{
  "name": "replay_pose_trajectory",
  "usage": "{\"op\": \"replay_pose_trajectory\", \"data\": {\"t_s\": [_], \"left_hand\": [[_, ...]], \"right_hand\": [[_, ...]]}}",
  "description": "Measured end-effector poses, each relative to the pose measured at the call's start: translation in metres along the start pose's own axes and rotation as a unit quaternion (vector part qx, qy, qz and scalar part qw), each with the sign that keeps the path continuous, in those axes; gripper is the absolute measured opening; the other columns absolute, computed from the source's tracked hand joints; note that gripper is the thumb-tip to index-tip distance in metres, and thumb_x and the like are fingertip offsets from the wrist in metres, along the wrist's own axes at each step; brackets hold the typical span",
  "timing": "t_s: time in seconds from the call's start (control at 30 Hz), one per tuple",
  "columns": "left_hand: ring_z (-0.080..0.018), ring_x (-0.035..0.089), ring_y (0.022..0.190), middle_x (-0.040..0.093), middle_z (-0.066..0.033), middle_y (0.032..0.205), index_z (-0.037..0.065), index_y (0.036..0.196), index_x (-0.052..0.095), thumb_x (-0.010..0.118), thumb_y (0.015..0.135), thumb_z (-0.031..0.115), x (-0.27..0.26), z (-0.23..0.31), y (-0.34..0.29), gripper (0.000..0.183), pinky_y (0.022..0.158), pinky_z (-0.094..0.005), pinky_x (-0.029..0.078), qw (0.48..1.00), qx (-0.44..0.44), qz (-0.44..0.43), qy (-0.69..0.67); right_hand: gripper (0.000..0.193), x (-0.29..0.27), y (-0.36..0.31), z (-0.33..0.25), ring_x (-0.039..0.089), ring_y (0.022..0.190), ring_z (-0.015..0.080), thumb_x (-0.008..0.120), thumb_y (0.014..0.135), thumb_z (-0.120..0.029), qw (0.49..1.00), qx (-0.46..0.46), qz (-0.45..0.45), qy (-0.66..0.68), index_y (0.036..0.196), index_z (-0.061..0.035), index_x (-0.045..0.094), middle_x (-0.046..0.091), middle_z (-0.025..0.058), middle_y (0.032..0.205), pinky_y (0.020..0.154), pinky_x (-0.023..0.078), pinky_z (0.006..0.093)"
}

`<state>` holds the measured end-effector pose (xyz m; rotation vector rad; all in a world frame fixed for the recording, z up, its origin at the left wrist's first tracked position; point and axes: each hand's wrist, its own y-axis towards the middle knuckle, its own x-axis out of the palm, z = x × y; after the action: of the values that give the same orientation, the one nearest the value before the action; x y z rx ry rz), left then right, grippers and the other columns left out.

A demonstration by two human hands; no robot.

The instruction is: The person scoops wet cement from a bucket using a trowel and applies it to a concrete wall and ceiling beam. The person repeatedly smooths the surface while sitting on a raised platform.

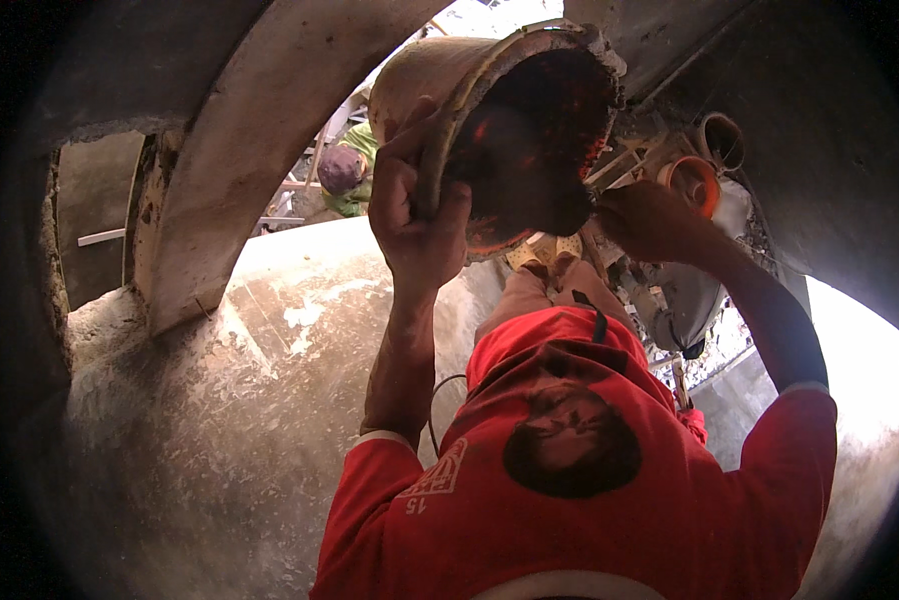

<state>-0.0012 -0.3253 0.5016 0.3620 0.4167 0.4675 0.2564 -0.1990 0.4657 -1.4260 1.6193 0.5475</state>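
A worn bucket is raised in front of me, tipped so that its mouth faces me. Its inside is dark and crusted, with reddish-orange patches, and the rim is rough with dried material. My left hand grips the bucket's left rim, thumb at the inner side and fingers around the outside. At the lower right of the mouth is my right hand, fingers curled beside a dark lump at the rim. Whether those fingers hold the rim or something small is hidden.
Below, a person in a dark cap and green top is near wooden pieces. An orange bucket and another bucket stand at the right. Curved concrete surrounds me, with a rectangular opening at the left.
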Motion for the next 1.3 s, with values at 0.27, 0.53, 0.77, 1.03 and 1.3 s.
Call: {"op": "replay_pose_trajectory", "data": {"t_s": [0.27, 0.53, 0.77, 1.03, 1.3], "left_hand": [[-0.0333, 0.050, 0.137, 0.062, -0.0186, 0.136, 0.004, 0.103, 0.049, 0.064, 0.075, -0.002, 0.020, -0.014, -0.003, 0.032, 0.118, -0.0502, 0.027, 1.000, 0.005, -0.003, 0.001], [-0.0334, 0.049, 0.139, 0.064, -0.0178, 0.134, 0.005, 0.095, 0.048, 0.066, 0.073, -0.004, 0.043, -0.013, 0.004, 0.031, 0.120, -0.0509, 0.024, 0.998, 0.026, -0.032, 0.036], [-0.0247, 0.059, 0.116, 0.064, -0.0119, 0.122, 0.004, 0.099, 0.054, 0.069, 0.077, 0.000, 0.049, -0.035, 0.002, 0.026, 0.104, -0.0380, 0.045, 0.966, -0.243, 0.037, -0.082], [-0.0267, 0.061, 0.107, 0.062, -0.0137, 0.116, -0.002, 0.128, 0.055, 0.069, 0.083, 0.008, 0.006, -0.076, -0.024, 0.048, 0.096, -0.0394, 0.050, 0.891, -0.395, 0.176, -0.137], [-0.0238, 0.068, 0.089, 0.068, -0.0102, 0.101, 0.002, 0.108, 0.058, 0.065, 0.084, 0.000, -0.046, -0.073, -0.072, 0.025, 0.085, -0.0374, 0.056, 0.872, -0.455, 0.163, -0.077]], "right_hand": [[0.022, -0.006, -0.043, 0.014, 0.070, 0.087, 0.0357, 0.059, 0.094, -0.020, 0.977, 0.193, 0.043, -0.074, 0.096, 0.0000, 0.067, 0.069, 0.0203, 0.087, 0.080, 0.054, 0.0500], [0.027, 0.052, -0.037, 0.037, 0.068, 0.075, 0.0340, 0.056, 0.097, -0.021, 0.982, 0.063, 0.036, 0.176, 0.099, 0.0017, 0.069, 0.068, 0.0198, 0.081, 0.071, 0.054, 0.0441], [0.036, 0.069, -0.042, 0.035, 0.065, 0.070, 0.0173, 0.055, 0.097, -0.027, 0.920, 0.046, 0.104, 0.374, 0.116, -0.0003, 0.071, 0.067, 0.0091, 0.078, 0.067, 0.052, 0.0344], [0.050, 0.047, -0.037, 0.021, 0.061, 0.067, 0.0098, 0.063, 0.089, -0.020, 0.679, -0.055, 0.214, 0.701, 0.133, 0.0028, 0.058, 0.064, 0.0038, 0.091, 0.058, 0.052, 0.0250], [0.055, -0.065, 0.081, -0.034, 0.057, 0.061, 0.0074, 0.058, 0.099, -0.017, 0.336, -0.228, 0.411, 0.817, 0.149, -0.0010, 0.042, 0.062, 0.0065, 0.107, 0.050, 0.047, 0.0227]]}}
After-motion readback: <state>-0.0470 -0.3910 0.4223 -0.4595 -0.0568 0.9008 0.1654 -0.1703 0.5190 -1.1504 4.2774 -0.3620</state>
